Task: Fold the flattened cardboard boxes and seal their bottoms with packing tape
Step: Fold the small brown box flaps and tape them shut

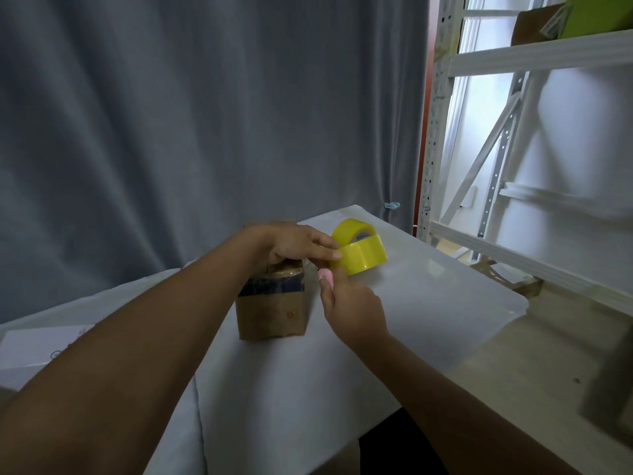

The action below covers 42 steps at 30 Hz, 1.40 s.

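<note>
— What's in your hands?
— Your left hand (294, 243) grips one yellow tape roll (361, 250) over one cardboard box (274, 306) on the tabletop (428, 303); your right hand (352, 308) pinches one pink cutter (325, 277).

box (274, 303) top hidden under left hand (291, 245), pink tool (324, 278) mostly covered

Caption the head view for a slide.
Left hand steadies brown cardboard box; right hand holds pink cutter beside yellow tape roll.

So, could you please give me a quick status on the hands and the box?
Left hand on box top, fingertips at tape roll. Right hand holds pink cutter beside the roll. Box upright, nothing blocking.
</note>
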Available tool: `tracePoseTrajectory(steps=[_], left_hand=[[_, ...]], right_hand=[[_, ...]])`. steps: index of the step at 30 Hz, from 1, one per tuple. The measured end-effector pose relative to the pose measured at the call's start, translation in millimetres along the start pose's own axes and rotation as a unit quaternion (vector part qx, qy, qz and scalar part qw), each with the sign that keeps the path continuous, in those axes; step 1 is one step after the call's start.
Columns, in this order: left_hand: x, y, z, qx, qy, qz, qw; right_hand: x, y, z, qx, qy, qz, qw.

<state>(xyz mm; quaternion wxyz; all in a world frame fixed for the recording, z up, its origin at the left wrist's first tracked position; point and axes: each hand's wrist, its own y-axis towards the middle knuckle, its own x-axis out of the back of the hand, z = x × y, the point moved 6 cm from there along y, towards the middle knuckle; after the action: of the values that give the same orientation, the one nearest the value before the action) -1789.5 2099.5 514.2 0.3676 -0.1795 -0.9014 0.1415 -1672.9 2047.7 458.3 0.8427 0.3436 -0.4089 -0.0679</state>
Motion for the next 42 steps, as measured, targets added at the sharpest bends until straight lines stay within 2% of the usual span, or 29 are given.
tracePoseTrajectory(steps=[5,7,9,13,18,20,21,23,25,27,28,30,32,34,36,37,39,42], left_hand=[[0.7,3.0,0.5,-0.002,0.026,-0.003,1.000],[0.2,2.7,-1.6,-0.006,0.024,-0.007,1.000],[1.8,4.1,-1.1,-0.011,0.008,-0.014,1.000],[0.4,3.0,3.3,-0.002,0.045,-0.003,0.999],[-0.6,1.8,0.0,-0.017,0.018,-0.010,1.000],[-0.8,3.7,1.5,-0.028,0.011,-0.012,0.999],[-1.2,3.7,2.4,-0.029,0.006,-0.014,0.999],[-1.8,3.4,4.3,-0.035,-0.006,-0.013,0.999],[-0.4,2.5,6.0,-0.038,-0.013,-0.013,0.999],[2.0,0.7,8.3,-0.040,-0.023,-0.016,0.999],[3.1,-0.5,9.5,-0.038,-0.027,-0.019,0.999],[4.1,-2.6,12.3,-0.028,-0.017,-0.020,0.999],[3.4,-5.5,11.6,-0.022,0.005,-0.016,1.000],[2.3,-7.5,10.5,-0.020,0.018,-0.011,1.000],[-0.6,-9.6,8.2,-0.027,0.029,0.000,0.999],[-0.8,-8.8,8.9,-0.026,0.037,0.001,0.999],[1.0,-9.5,9.6,-0.023,0.067,-0.012,0.997],[9.5,-16.0,9.2,-0.028,0.087,-0.069,0.993]], right_hand=[[-2.7,-0.8,-0.1,0.031,-0.027,0.023,0.999],[-12.8,-4.6,-5.7,0.041,-0.047,0.122,0.991],[-20.3,-13.4,-22.8,0.011,-0.061,0.213,0.975],[-17.1,-17.3,-57.4,-0.058,-0.047,0.226,0.971],[-25.1,-20.5,-81.9,-0.070,-0.062,0.277,0.956],[-25.8,-16.0,-83.0,-0.052,-0.078,0.260,0.961],[-25.2,-12.6,-81.2,-0.053,-0.048,0.242,0.968],[-18.3,-4.2,-73.5,-0.112,0.111,0.196,0.968],[-2.3,3.4,-66.2,-0.159,0.230,0.102,0.955],[24.2,13.2,-63.1,-0.129,0.246,-0.033,0.960],[35.5,18.3,-62.4,-0.111,0.249,-0.076,0.959],[51.0,30.8,-63.9,-0.081,0.232,-0.108,0.963],[56.6,48.1,-59.3,-0.039,0.210,-0.056,0.975],[49.9,63.8,-44.2,0.043,0.128,0.076,0.988],[37.6,72.4,-32.5,0.121,0.015,0.172,0.978],[32.6,75.7,-29.7,0.133,-0.007,0.204,0.970],[23.9,79.8,-26.2,0.101,0.008,0.282,0.954],[19.5,80.5,-19.1,0.086,0.013,0.355,0.931]])
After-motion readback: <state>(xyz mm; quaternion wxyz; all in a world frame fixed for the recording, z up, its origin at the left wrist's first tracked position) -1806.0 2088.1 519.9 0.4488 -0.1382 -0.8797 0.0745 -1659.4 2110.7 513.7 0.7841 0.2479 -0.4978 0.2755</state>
